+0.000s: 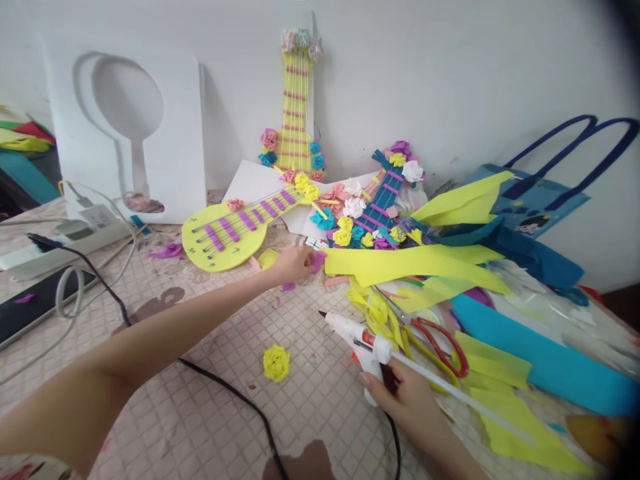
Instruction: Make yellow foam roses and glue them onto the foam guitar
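Observation:
My right hand is wrapped around the handle of a white hot glue gun, its dark nozzle aimed up and left and a long glue stick poking out the back. Stretched out ahead, my left hand has its fingertips pinched on a small piece of purple crepe paper beside a yellow paper strip. Between my arms a yellow paper flower lies alone on the tablecloth. Just beyond my left hand rests a yellow paper guitar with purple bands and dark strings.
A second yellow guitar leans on the wall, near a blue one covered in paper flowers. Red-handled scissors lie among paper strips at right. The glue gun's black cord crosses the table. A power strip sits left; a blue bag stands right.

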The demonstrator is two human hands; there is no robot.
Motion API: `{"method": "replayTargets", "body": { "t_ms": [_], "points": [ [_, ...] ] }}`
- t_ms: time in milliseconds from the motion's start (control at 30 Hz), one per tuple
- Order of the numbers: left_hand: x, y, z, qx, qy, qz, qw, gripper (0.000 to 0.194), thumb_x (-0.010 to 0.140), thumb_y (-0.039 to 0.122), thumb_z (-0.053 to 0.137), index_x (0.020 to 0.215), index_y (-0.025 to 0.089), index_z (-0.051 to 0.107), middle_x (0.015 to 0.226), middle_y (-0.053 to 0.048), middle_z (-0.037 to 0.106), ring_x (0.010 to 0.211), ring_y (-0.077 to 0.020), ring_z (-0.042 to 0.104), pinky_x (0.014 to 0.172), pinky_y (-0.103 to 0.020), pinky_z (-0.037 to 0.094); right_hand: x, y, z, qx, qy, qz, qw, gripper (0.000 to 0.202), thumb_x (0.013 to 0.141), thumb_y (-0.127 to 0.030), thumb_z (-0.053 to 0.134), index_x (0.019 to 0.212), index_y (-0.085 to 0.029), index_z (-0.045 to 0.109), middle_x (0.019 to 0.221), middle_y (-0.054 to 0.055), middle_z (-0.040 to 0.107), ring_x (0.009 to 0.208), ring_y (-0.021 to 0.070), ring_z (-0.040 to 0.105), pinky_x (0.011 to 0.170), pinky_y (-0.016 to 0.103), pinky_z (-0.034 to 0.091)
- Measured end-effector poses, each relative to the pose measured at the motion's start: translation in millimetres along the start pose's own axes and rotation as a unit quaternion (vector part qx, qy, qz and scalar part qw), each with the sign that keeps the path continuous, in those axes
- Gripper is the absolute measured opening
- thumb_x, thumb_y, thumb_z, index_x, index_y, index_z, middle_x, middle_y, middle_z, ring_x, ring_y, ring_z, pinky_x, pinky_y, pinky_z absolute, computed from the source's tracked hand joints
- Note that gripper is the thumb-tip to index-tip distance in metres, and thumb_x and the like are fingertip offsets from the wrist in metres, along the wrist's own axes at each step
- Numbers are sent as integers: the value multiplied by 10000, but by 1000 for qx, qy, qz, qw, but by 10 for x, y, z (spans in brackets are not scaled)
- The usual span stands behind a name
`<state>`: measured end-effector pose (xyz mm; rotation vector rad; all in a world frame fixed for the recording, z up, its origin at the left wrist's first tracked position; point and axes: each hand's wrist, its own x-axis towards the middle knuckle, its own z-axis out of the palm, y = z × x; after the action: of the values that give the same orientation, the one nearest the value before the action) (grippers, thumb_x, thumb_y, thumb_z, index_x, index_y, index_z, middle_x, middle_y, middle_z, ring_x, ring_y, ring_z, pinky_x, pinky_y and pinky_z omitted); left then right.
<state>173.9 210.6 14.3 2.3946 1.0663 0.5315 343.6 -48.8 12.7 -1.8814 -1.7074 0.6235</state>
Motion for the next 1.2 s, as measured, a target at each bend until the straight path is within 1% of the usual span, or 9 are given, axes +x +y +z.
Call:
{"method": "replayTargets", "body": {
  "t_ms": [200, 367, 533, 667, 767, 867, 967, 1100, 1200],
  "points": [
    [-7, -12, 16, -14, 17, -2, 1000, 46, 667, 158, 578, 697, 163, 613, 682, -1, 629, 635, -132, 574, 588, -214, 415, 10, -18, -15, -14, 11, -10, 1000, 382, 808, -492, 476, 850, -153, 648, 707, 56, 637, 630, 190, 569, 599, 301, 490],
    [-67, -134, -185, -64, 36, -20, 997, 53, 694, 204, 596, 694, 151, 600, 689, -14, 644, 648, -127, 592, 596, -213, 453, 10, -40, -24, -13, 6, -12, 1000, 372, 813, -475, 480, 891, -158, 658, 712, 46, 644, 624, 183, 564, 585, 288, 481],
    [-119, -293, -418, -115, 45, -39, 992, 148, 743, 250, 587, 837, 138, 612, 747, -38, 684, 676, -122, 640, 605, -209, 500, 5, -41, -13, -20, 6, -2, 1000, 384, 810, -487, 477, 880, -160, 665, 690, 43, 639, 613, 186, 559, 609, 307, 495],
    [-97, -410, -647, -90, 77, -50, 992, 180, 758, 276, 571, 846, 133, 637, 751, -50, 689, 677, -135, 638, 605, -222, 496, 9, -14, 19, -8, 3, 7, 1000, 386, 804, -489, 485, 870, -154, 666, 800, 79, 676, 749, 233, 616, 730, 359, 512],
    [14, -468, -832, -36, 126, -55, 990, 202, 761, 299, 560, 807, 122, 647, 734, -64, 672, 694, -170, 626, 645, -271, 493, 24, 0, 38, 7, 7, -8, 1000, 387, 807, -482, 490, 912, -155, 668, 911, 101, 693, 861, 262, 628, 816, 392, 498],
    [220, -499, -973, 25, 168, -41, 985, 158, 735, 255, 575, 794, 140, 664, 928, -87, 661, 955, -234, 590, 882, -350, 444, 36, 7, 44, 7, 10, -19, 1000, 404, 806, -488, 491, 948, -154, 667, 937, 105, 697, 854, 264, 634, 815, 395, 503],
    [469, -523, -1035, 66, 164, -29, 984, 109, 685, 224, 618, 749, 162, 682, 1134, -92, 596, 1168, -285, 470, 1020, -393, 339, 31, 12, 39, -1, -7, -16, 1000, 406, 820, -485, 476, 938, -151, 674, 899, 105, 700, 807, 253, 640, 776, 376, 519],
    [706, -550, -1022, 96, 142, -33, 985, 126, 636, 209, 636, 738, 168, 698, 1070, -90, 607, 1155, -297, 474, 1005, -397, 354, 13, 9, 26, -11, -7, -20, 1000, 390, 810, -479, 503, 949, -162, 683, 915, 101, 701, 834, 263, 636, 803, 399, 510],
    [739, -567, -984, 109, 146, -25, 983, 153, 674, 232, 602, 762, 154, 700, 1016, -93, 619, 1124, -270, 492, 1013, -366, 343, 5, 6, 22, -15, -5, -30, 999, 387, 808, -475, 510, 969, -167, 681, 906, 96, 708, 820, 261, 640, 798, 397, 512]
  ]
}}
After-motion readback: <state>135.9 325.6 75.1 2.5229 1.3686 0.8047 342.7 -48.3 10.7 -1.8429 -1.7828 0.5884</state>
